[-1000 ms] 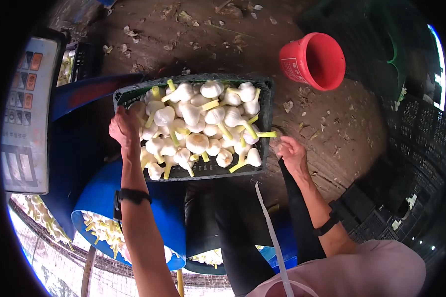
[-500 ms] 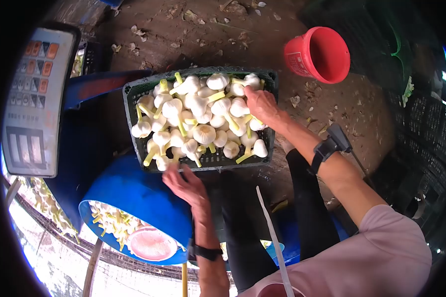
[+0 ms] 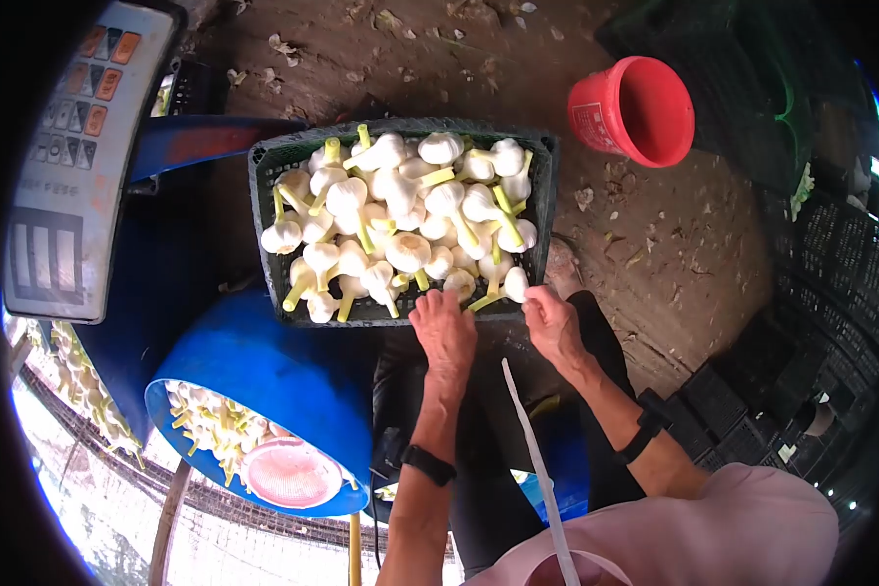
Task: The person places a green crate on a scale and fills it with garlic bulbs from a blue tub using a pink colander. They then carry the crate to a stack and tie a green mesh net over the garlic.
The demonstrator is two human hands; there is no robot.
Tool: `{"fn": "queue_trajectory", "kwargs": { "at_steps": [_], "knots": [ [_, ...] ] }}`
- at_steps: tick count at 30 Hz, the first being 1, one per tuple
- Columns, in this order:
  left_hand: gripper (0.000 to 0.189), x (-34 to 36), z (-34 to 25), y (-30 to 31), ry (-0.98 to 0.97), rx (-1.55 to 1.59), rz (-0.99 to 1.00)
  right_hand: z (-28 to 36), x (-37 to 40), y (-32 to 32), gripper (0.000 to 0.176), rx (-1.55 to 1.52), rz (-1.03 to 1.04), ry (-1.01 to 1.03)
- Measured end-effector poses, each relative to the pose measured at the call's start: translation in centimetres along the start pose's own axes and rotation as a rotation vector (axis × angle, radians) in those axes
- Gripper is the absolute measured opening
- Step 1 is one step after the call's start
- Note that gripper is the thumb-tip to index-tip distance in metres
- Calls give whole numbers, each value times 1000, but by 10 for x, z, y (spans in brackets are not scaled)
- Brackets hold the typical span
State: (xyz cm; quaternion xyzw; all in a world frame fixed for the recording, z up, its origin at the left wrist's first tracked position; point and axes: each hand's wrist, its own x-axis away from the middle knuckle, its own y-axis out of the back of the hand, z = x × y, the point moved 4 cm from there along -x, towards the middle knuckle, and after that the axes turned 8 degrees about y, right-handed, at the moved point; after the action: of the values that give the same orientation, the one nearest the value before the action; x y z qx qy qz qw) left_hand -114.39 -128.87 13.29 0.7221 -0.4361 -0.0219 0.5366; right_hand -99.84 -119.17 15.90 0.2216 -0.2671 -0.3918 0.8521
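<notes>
A dark plastic crate (image 3: pixel 549 195) holds several white garlic bulbs with short green-yellow stems. My left hand (image 3: pixel 445 334) is at the crate's near edge, fingers bent and slightly apart, close below a garlic bulb (image 3: pixel 459 283); nothing shows in it. To the right, near the front right corner, my right hand (image 3: pixel 557 330) has thumb and fingers pinched together against the side of another garlic bulb (image 3: pixel 516 284), whose stem points left.
A red bucket (image 3: pixel 584 112) stands at the upper right. At the left are a scale with a keypad (image 3: pixel 103 166) and a blue tub (image 3: pixel 264 342) holding more garlic and a pink round basket (image 3: pixel 291 475). Dark crates (image 3: pixel 718 400) are at the right.
My right hand has come from the crate's far right corner to its near right corner, leaving a bulb there. My left hand has moved right along the near edge. The view has shifted slightly.
</notes>
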Motion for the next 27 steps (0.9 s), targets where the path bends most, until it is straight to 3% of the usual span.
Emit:
{"fn": "queue_trajectory", "kwargs": {
  "at_steps": [4,5,6,8,9,10,13,16,18,20,22,26,27],
  "knots": [
    [20,13,11,25,44,56,-150,42,-37,-33,10,123,69,372],
    [20,19,11,26,43,52,-153,46,-49,-52,9,234,263,564],
    [18,26,13,28,92,85,-164,47,-54,-61,9,227,260,564],
    [15,38,17,30,135,109,-174,46,-53,-91,6,604,625,679],
    [15,43,20,29,184,158,-136,40,-55,-100,8,762,698,714],
    [16,48,22,26,236,211,-98,24,-56,-109,10,785,826,638],
    [15,53,23,20,245,239,-107,10,-67,-110,10,764,847,640],
    [15,53,23,21,270,277,-132,23,-73,-107,7,835,968,800],
    [15,51,25,24,279,297,-165,29,-75,-94,6,622,1007,807],
    [15,51,28,28,281,332,-194,31,-72,-83,7,616,1014,852],
    [15,48,25,40,256,278,-251,39,-63,-73,8,632,819,1240],
    [27,31,40,60,255,131,-446,38,-49,-81,16,972,700,1228],
    [28,22,47,70,244,113,-514,34,-47,-84,20,954,805,1137]
  ]
}}
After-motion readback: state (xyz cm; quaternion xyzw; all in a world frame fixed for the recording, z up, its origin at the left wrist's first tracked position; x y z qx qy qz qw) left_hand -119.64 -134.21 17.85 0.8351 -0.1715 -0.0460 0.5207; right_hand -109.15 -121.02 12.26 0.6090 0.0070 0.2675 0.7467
